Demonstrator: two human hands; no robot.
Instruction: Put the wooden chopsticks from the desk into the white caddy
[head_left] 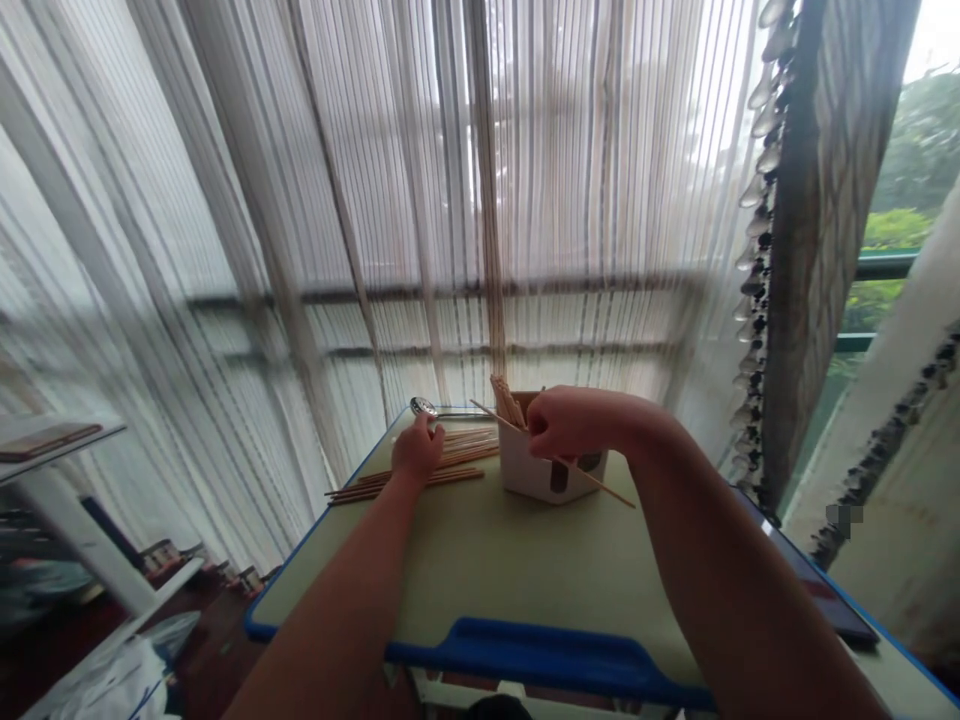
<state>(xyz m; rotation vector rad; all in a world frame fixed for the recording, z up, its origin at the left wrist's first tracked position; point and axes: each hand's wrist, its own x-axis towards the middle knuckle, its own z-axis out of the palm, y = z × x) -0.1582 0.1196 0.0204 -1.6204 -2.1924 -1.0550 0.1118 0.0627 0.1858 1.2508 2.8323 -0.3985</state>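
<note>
My right hand [553, 420] is closed at the front rim of a white box [525, 472], its fingers around a light wooden chopstick [611, 490] that slants down to the right across the box front. Several chopsticks [508, 402] stand upright in the box's left corner. To the left, my left hand [418, 450] is over a spread of loose chopsticks [457, 475], fingers curled; what they grip, if anything, is hidden. Just beyond its fingertips lies a metal slotted spoon [423, 406], its handle running right toward the box.
The pale table [510, 570] has a blue edge [555, 650]. A dark flat device [817, 580] lies at the right side. Sheer striped curtains [420, 200] hang behind the table. A white stand [60, 450] is at the left, with a plastic bag [127, 680] below.
</note>
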